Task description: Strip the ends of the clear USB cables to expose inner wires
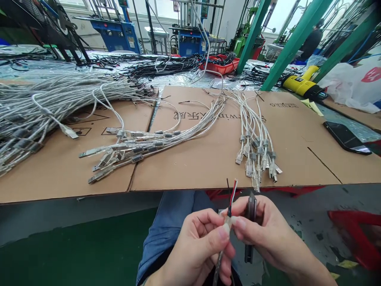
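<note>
My left hand (pixel 205 242) pinches a grey cable (pixel 218 266) close to its stripped end. Red, white and black wires (pixel 233 192) stick up out of that end. My right hand (pixel 264 226) holds a slim dark tool (pixel 250 230) upright between its fingers; its exact kind I cannot make out. The thumb and fingertip of that hand also touch the cable right at the base of the bare wires. Beyond my hands, a bunch of USB cables (pixel 258 147) lies with its plugs toward me. Another bunch of USB cables (pixel 149 147) lies to the left, plugs pointing left.
Flattened cardboard (pixel 184 171) covers the table edge. A large heap of clear-grey cables (pixel 59 95) fills the left side. At the right are a phone (pixel 347 137), a yellow-and-black tool (pixel 302 85) and a plastic bag (pixel 354 85). Behind stand a red tray (pixel 222 67) and green posts (pixel 294 43).
</note>
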`<act>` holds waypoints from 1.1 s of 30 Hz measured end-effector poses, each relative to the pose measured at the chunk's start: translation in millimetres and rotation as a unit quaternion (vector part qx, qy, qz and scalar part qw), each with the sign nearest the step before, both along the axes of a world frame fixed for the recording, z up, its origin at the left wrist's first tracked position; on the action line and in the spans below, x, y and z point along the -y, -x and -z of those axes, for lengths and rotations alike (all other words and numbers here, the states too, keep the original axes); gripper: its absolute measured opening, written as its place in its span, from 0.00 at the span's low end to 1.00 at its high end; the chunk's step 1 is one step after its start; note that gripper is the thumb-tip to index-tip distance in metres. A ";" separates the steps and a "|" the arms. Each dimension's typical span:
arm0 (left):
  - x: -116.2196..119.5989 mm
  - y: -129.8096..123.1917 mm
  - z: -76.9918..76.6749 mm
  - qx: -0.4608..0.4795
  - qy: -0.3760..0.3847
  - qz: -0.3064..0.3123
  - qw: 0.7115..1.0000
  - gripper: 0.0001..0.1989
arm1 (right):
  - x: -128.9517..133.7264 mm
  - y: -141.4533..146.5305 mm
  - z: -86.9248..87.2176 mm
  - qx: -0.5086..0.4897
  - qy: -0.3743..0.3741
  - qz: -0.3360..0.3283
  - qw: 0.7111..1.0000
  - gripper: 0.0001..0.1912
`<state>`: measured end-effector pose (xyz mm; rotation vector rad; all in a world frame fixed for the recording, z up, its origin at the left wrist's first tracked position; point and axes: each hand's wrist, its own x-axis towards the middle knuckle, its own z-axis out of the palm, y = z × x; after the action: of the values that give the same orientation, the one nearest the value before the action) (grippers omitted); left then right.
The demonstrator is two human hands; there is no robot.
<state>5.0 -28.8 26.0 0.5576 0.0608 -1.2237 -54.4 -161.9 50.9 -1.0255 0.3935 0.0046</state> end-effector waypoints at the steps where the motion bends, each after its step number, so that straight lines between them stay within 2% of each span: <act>1: 0.2 -0.3 -0.6 -0.001 -0.001 0.004 1.000 0.14 | 0.6 0.1 -0.5 0.005 0.004 -0.003 1.000 0.06; 10: -0.3 -3.6 -5.1 -0.033 -0.008 0.022 0.999 0.11 | 1.7 -0.1 -3.5 0.000 0.012 0.001 1.000 0.06; 16: 0.8 -3.6 -6.4 -0.034 -0.029 0.014 0.999 0.10 | -1.1 -5.3 -1.9 -0.038 -0.037 0.010 0.999 0.13; 20: 0.8 -2.7 -5.4 -0.030 -0.033 0.006 0.999 0.11 | -4.1 -5.3 0.0 -0.045 -0.035 0.025 0.998 0.15; 33: 1.3 -1.8 -11.2 -0.015 -0.034 -0.006 0.999 0.10 | -2.4 -3.7 -1.6 0.031 0.022 0.020 0.999 0.05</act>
<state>6.8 -30.1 37.1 0.5980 0.1314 -1.2213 -50.7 -159.6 52.5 -1.0592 0.3577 -0.0720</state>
